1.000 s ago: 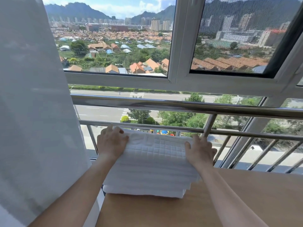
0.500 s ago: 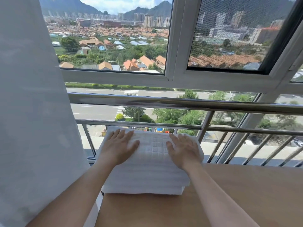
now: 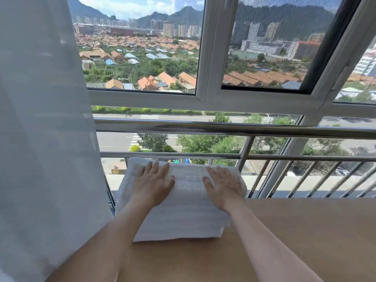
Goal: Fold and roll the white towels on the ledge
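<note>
Both hands lie flat, fingers straight, holding nothing: left hand (image 3: 151, 185) and right hand (image 3: 223, 187) press the folded white towel (image 3: 183, 212) on the ledge (image 3: 295, 231), lower middle. It looks folded; rolling probably comes next.

The left hand (image 3: 151, 185) and right hand (image 3: 222, 187) cover the far part of the white towel (image 3: 189, 202), and the number of layers in the stack cannot be counted from its near edge. The curtain (image 3: 40, 139) hides the left end of the railing (image 3: 223, 128). The tabletop (image 3: 305, 231) and both forearms run off the bottom edge, and the mesh screen (image 3: 274, 41) blurs the buildings behind it.
</note>
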{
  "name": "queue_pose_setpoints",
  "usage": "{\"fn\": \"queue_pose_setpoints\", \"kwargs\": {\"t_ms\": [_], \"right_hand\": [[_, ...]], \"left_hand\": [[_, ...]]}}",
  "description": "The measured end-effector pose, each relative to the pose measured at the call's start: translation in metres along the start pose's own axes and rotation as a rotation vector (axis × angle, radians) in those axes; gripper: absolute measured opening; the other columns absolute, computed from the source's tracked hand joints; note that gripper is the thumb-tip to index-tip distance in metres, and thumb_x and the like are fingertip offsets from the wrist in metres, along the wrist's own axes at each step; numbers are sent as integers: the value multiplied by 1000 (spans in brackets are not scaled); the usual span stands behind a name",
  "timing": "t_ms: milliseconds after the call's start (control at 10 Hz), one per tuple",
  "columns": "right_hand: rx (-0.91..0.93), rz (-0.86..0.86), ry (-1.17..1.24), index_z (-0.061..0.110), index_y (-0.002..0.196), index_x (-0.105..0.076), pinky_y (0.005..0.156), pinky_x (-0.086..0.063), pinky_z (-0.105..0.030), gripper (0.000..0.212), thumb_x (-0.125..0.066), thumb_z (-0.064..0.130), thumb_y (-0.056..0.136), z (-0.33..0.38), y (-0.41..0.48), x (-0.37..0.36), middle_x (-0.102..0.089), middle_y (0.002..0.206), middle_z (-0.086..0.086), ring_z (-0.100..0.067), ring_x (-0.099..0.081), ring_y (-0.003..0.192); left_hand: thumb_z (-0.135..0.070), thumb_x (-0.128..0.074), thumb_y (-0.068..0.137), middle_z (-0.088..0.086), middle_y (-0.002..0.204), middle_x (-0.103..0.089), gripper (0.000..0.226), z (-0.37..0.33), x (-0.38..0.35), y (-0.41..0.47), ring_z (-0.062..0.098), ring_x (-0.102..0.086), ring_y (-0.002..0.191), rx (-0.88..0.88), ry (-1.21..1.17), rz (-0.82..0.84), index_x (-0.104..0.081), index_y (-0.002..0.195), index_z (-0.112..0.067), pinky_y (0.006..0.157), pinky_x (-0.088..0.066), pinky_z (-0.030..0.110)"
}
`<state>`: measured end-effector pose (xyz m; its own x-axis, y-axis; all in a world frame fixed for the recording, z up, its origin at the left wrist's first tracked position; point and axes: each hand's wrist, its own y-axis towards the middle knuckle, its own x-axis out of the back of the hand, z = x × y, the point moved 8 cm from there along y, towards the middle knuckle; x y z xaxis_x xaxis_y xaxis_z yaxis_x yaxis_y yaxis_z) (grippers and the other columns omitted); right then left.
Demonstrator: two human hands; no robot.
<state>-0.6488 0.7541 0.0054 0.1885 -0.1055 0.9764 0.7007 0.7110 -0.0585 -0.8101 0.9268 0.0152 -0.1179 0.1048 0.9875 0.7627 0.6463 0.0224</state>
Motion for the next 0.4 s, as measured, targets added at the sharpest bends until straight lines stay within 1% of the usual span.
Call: {"fn": "queue_pose_setpoints", "kwargs": {"t_ms": [100,200,300,400], "right_hand": [[-94,37,-9,38,158,-13,123,1,-47,62,-9,60,100,-28,-5,5,-3,167,5,-20,3,154],[-131,98,-11,35,158,-13,123,-3,-48,59,-12,54,102,-41,-12,14,-1,168,5,-21,-2,154],[-102,123,-39,31,157,-18,122,-10,-48,58,-15,52,103,-51,-24,25,-7,167,4,-24,-8,153],[-62,121,20,29,157,-19,121,-16,-47,59,-18,54,103,-58,-41,38,-12,167,3,-24,-12,152]], "left_hand": [[-60,-18,100,-1,168,-14,65,34,9,-9,19,-3,155,91,28,-23,-18,159,-32,124,-7,45],[-59,-18,101,-4,169,-3,65,48,12,-20,21,7,155,158,-17,20,-14,160,-32,124,-11,47],[-57,-16,102,0,169,-3,63,41,19,-34,26,4,155,188,7,23,-17,159,-30,124,-7,47],[-52,-19,103,3,160,-32,51,12,31,-47,26,-24,149,97,25,6,-43,144,-31,117,-25,48]]}}
